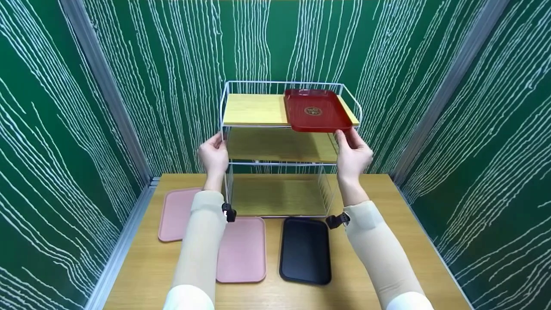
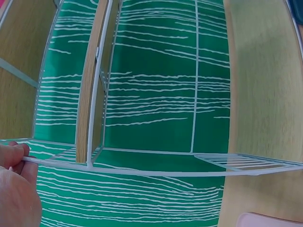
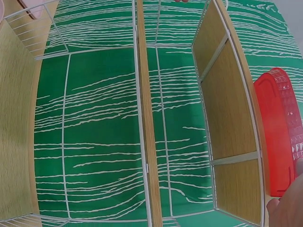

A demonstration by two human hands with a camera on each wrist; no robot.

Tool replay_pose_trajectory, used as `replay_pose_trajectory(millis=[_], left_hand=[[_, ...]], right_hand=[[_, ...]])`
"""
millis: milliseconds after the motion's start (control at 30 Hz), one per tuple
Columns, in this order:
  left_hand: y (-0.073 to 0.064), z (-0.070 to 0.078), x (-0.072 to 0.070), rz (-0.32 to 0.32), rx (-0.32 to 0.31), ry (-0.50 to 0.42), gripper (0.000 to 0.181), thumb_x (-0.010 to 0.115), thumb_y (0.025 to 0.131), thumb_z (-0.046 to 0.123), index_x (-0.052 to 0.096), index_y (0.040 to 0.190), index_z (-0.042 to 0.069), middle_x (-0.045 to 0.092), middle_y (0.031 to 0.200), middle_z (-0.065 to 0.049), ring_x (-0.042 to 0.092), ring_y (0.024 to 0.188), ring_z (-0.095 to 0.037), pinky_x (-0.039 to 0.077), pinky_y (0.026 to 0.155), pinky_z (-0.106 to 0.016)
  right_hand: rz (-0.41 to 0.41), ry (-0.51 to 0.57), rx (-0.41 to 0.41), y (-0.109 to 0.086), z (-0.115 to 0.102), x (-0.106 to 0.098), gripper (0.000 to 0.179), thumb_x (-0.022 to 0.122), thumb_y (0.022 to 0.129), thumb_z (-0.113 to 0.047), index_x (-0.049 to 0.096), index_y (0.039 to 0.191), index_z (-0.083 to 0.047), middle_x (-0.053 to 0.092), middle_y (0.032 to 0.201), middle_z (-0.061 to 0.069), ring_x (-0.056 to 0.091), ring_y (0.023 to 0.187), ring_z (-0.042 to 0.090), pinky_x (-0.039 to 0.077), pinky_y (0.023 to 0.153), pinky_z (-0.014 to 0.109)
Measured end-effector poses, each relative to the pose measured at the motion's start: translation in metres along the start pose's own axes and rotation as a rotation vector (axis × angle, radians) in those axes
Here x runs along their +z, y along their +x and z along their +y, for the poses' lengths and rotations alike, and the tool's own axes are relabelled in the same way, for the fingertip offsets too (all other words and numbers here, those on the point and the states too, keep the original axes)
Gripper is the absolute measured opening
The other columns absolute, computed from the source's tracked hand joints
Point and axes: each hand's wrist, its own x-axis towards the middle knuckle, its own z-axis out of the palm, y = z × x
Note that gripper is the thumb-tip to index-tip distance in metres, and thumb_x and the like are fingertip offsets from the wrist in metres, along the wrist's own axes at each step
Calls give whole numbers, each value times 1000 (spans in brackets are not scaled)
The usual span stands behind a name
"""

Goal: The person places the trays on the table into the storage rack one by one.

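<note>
A three-tier rack with a white wire frame and wooden shelves stands at the back of the table. My left hand pinches its left front post between thumb and fingers, below the top shelf; the left wrist view shows the hand on the white wire. On the right of the top shelf lies a red tray with a gold round emblem, its near edge jutting past the shelf front. My right hand grips the tray's near right corner, thumb in front. The right wrist view shows the tray's underside.
Two pink trays, one at the left and one nearer the middle, lie on the wooden table. A black tray lies to their right, in front of the rack. Green walls with white lines surround the table.
</note>
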Motion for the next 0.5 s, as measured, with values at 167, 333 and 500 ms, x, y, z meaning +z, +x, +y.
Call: replay_pose_trajectory(millis=[167,333,500], left_hand=[[0,1,1,-4,-7,-7,28,67,101,-7,75,128,-3,76,125,-18,74,116,-29,61,100,-37],[-1,2,0,-13,-24,3,29,67,102,-5,75,130,0,76,127,-15,74,117,-27,60,101,-35],[1,2,0,-13,-38,19,30,68,102,-5,75,130,2,75,128,-16,74,118,-27,60,101,-34]], right_hand=[[20,-40,27,-1,-5,1,42,85,94,-13,75,134,-4,75,132,11,74,114,18,60,99,28],[36,-58,30,2,0,2,41,85,94,-14,76,132,-6,75,131,11,74,113,18,60,98,28],[39,-62,14,3,2,4,40,85,94,-14,76,132,-6,75,130,10,75,112,18,60,98,27]])
